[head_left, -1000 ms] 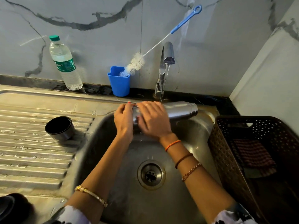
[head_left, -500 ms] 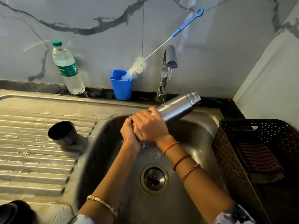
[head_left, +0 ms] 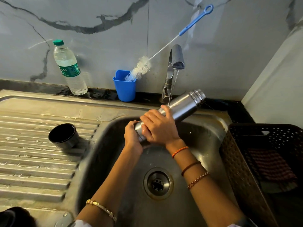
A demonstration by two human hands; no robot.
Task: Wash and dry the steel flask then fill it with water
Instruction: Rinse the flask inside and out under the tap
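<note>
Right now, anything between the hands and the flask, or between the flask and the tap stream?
Nothing visible. Both hands already grip the flask: left hand at its base, right hand round its middle. The tap stream lands on the flask's side just past the right fingers, with nothing in between.

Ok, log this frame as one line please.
stage: washing | steel flask: tilted over sink, open mouth up-right | tap: running onto flask | left hand: grips base | right hand: grips body

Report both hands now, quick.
Left hand: fingers curled round the base end of the steel flask.
Right hand: fingers wrapped over the flask's middle.
</note>
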